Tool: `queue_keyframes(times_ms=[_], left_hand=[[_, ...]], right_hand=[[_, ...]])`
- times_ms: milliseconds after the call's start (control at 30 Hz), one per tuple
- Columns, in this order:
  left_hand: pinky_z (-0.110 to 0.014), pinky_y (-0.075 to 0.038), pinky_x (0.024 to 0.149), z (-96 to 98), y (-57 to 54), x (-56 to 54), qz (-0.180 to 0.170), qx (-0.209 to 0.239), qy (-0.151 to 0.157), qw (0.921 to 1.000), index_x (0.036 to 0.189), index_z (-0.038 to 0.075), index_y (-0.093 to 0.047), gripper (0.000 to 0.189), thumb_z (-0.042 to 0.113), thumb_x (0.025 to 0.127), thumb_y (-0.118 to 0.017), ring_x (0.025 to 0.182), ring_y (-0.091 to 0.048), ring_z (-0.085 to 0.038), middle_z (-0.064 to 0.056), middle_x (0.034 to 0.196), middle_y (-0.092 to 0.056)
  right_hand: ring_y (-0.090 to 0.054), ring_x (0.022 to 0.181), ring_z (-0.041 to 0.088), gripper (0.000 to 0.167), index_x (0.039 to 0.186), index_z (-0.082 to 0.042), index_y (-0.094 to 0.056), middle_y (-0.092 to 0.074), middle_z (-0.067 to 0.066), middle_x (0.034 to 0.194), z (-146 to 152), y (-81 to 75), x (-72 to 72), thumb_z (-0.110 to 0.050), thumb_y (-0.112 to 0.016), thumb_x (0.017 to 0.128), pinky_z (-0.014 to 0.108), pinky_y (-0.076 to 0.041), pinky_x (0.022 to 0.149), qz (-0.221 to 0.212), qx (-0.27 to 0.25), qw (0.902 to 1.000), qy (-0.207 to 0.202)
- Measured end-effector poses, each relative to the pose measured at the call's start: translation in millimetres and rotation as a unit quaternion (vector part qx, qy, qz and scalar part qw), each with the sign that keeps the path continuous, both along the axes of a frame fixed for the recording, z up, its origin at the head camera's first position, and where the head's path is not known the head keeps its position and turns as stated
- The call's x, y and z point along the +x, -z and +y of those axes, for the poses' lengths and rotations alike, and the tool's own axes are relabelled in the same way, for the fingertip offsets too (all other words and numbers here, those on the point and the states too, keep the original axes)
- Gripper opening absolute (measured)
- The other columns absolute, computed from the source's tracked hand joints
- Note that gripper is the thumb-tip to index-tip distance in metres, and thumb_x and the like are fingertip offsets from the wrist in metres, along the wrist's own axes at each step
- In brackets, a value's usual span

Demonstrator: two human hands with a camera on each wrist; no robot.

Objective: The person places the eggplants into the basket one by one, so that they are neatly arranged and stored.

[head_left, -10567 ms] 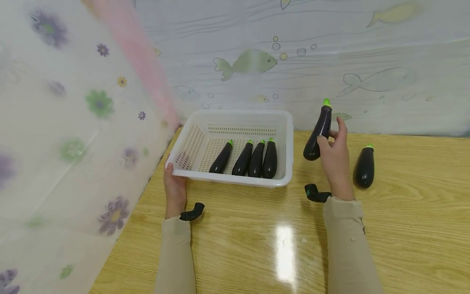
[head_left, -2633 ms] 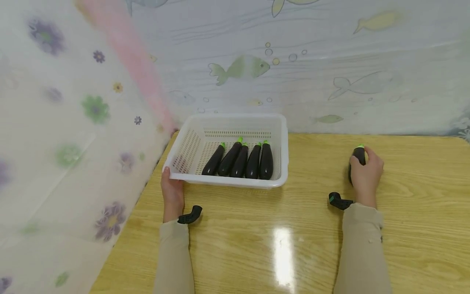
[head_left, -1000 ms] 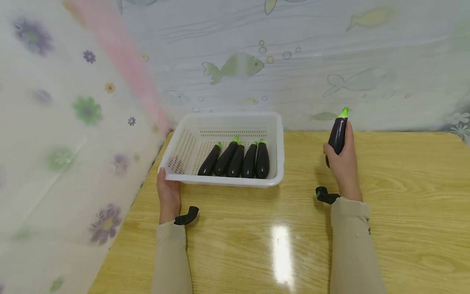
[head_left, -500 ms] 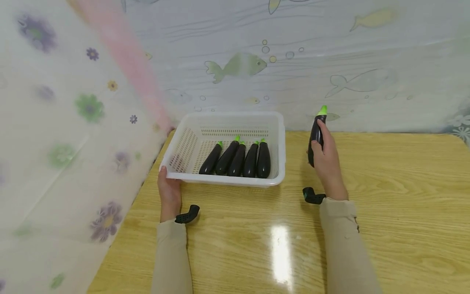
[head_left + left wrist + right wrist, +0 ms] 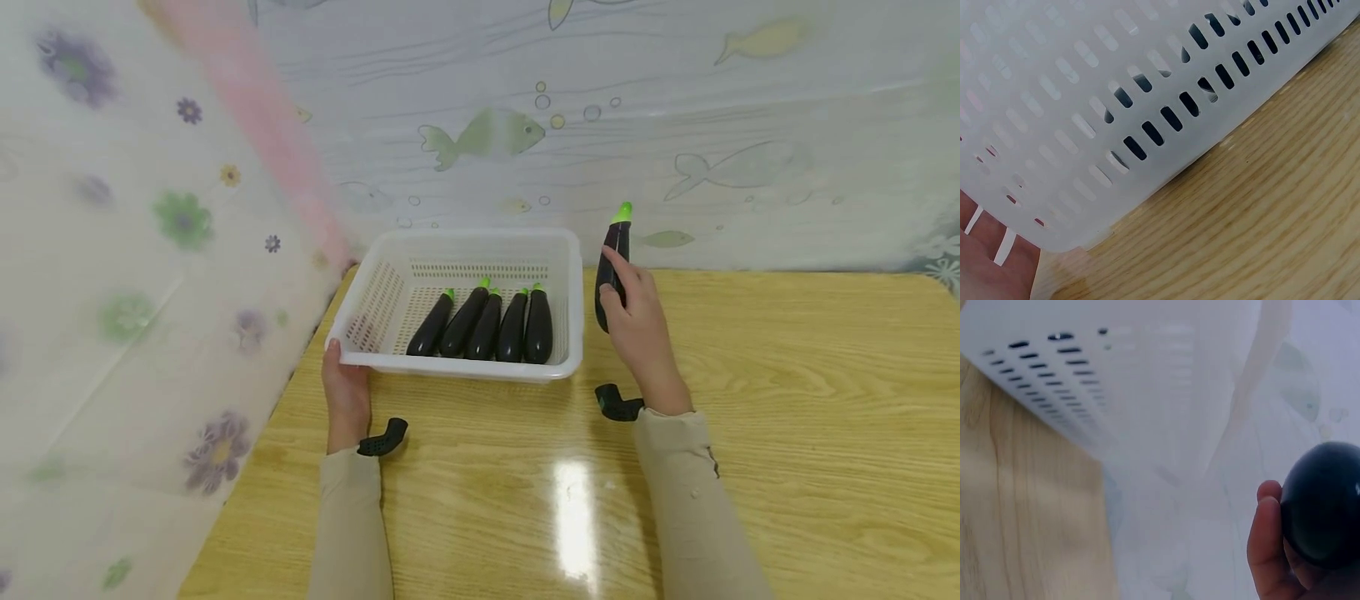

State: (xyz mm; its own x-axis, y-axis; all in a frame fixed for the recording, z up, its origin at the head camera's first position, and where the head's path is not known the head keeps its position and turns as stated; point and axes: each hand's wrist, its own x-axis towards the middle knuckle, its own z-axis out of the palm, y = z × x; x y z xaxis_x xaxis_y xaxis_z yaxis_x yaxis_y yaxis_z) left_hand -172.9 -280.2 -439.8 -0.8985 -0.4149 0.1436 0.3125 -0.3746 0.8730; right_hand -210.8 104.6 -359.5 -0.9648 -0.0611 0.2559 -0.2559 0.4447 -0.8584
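Note:
My right hand [image 5: 637, 325] holds a dark eggplant [image 5: 613, 265] with a bright green stem end up, just right of the basket and above the table. In the right wrist view the eggplant's rounded bottom [image 5: 1325, 503] fills the right side, with fingers [image 5: 1267, 544] against it. A white slotted plastic basket [image 5: 457, 365] stands on the table, and several eggplants [image 5: 483, 329] lie side by side in it, stems toward the back. At its front left corner my left hand [image 5: 347, 400] grips the rim, thumb on top; the left wrist view shows its fingers [image 5: 997, 262] by the slotted wall.
The wood-grain table [image 5: 480, 500] meets a fish-patterned sheet [image 5: 750, 125] behind. A flowered sheet [image 5: 112, 333] hangs along the left edge, near the left hand. Black wrist mounts [image 5: 618, 404] stick out from both sleeves.
The right hand picked up the eggplant that lay at the right and carried it left and slightly up to the basket's right side. Another eggplant joined those in the basket earlier. The left hand stayed put.

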Motion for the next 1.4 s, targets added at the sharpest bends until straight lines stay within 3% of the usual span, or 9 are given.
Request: queue_keyframes(times_ms=[200, 433, 700, 900, 1167, 1400], left_hand=[[-0.036, -0.027, 0.099, -0.6, -0.6, 0.5, 0.003, -0.004, 0.003, 1.0, 0.131, 0.012, -0.043, 0.048, 0.038, 0.09, -0.044, 0.121, -0.038, -0.023, -0.01, 0.133, -0.041], [-0.036, -0.026, 0.099, -0.3, -0.3, 0.2, -0.005, -0.006, 0.002, 1.0, 0.131, 0.013, -0.043, 0.048, 0.038, 0.09, -0.044, 0.122, -0.038, -0.022, -0.009, 0.134, -0.041], [-0.035, -0.026, 0.1, -1.2, 0.8, -0.5, -0.003, -0.005, 0.003, 1.0, 0.131, 0.013, -0.043, 0.048, 0.038, 0.091, -0.044, 0.122, -0.038, -0.021, -0.008, 0.134, -0.041], [-0.035, -0.027, 0.1, -1.0, 0.7, 0.5, 0.001, 0.001, 0.003, 1.0, 0.131, 0.012, -0.043, 0.048, 0.037, 0.091, -0.044, 0.122, -0.039, -0.022, -0.009, 0.134, -0.041], [-0.036, -0.025, 0.101, -0.5, 0.3, 1.8, 0.004, -0.001, 0.008, 1.0, 0.131, 0.012, -0.043, 0.047, 0.037, 0.091, -0.044, 0.123, -0.038, -0.023, -0.01, 0.134, -0.041], [-0.035, -0.026, 0.1, -0.9, -0.3, 1.9, 0.0, 0.013, -0.001, 0.9999, 0.131, 0.01, -0.043, 0.047, 0.036, 0.091, -0.045, 0.122, -0.038, -0.023, -0.01, 0.133, -0.042]], right_hand=[[-0.036, 0.117, 0.029, 0.048, 0.138, -0.036, -0.027, -0.032, 0.011, 0.133, -12.2, -2.9, 3.5, -0.04, -0.039, 0.092, 0.051, -0.031, 0.09, 0.028, -0.003, 0.9993, -0.025], [-0.045, 0.099, 0.025, 0.053, 0.139, -0.038, -0.021, -0.031, 0.008, 0.136, -27.2, -2.2, 6.5, -0.045, -0.041, 0.09, 0.044, -0.04, 0.075, 0.027, 0.0, 0.999, -0.034], [-0.037, 0.118, 0.026, 0.068, 0.14, -0.041, -0.011, -0.022, 0.005, 0.142, -35.6, -5.7, 10.0, -0.049, -0.05, 0.085, 0.046, -0.04, 0.083, 0.012, 0.022, 0.9987, -0.045], [-0.038, 0.116, 0.027, 0.08, 0.14, -0.041, -0.007, -0.023, 0.01, 0.139, -40.2, -5.9, 11.3, -0.047, -0.059, 0.08, 0.046, -0.039, 0.087, 0.005, 0.018, 0.9978, -0.064], [-0.041, 0.116, 0.028, 0.072, 0.141, -0.037, -0.013, -0.025, 0.01, 0.141, -52.2, -3.8, 15.3, -0.042, -0.057, 0.084, 0.043, -0.045, 0.08, 0.012, 0.039, 0.9953, -0.088], [-0.048, 0.089, 0.022, 0.065, 0.14, -0.039, -0.017, -0.03, 0.01, 0.138, -71.8, -0.6, 22.3, -0.045, -0.052, 0.086, 0.037, -0.043, 0.068, 0.026, 0.055, 0.9932, -0.099]])
